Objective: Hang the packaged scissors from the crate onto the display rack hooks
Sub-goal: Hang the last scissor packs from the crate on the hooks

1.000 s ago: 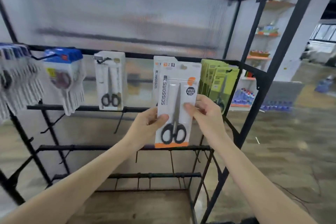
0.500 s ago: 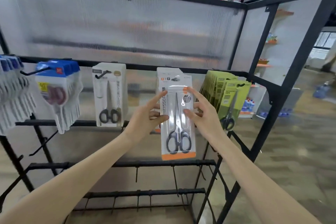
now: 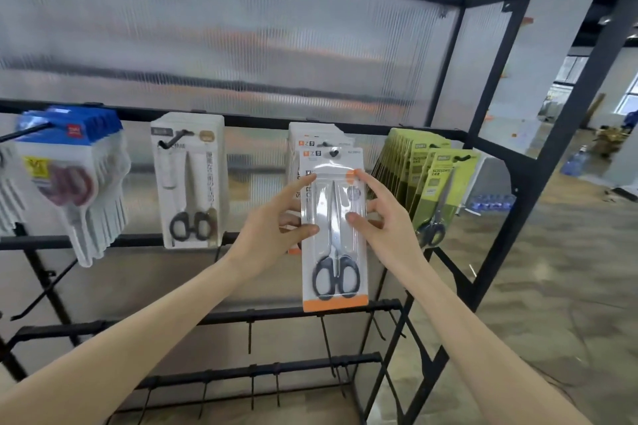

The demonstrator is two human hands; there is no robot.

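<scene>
Two hands flank the scissors pack (image 3: 334, 235) on its hook (image 3: 333, 152), left hand (image 3: 272, 231) and right hand (image 3: 386, 228) pinching its edges, forefingers extended along the pack's top corners, forearms raised

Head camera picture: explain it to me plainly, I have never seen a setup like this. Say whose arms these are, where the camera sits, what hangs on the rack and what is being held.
There is no machine here. A person wears a camera on the head, so you look down their own two bare arms at a black metal display rack.

Both hands hold one packaged pair of black-handled scissors, white card with an orange bottom edge. The left hand pinches its left edge, the right hand its right edge. The pack's hanging hole sits at a hook, in front of matching packs.

Also hanging on the top row: blue-topped packs, white packs and green packs. The lower hooks are bare.
</scene>
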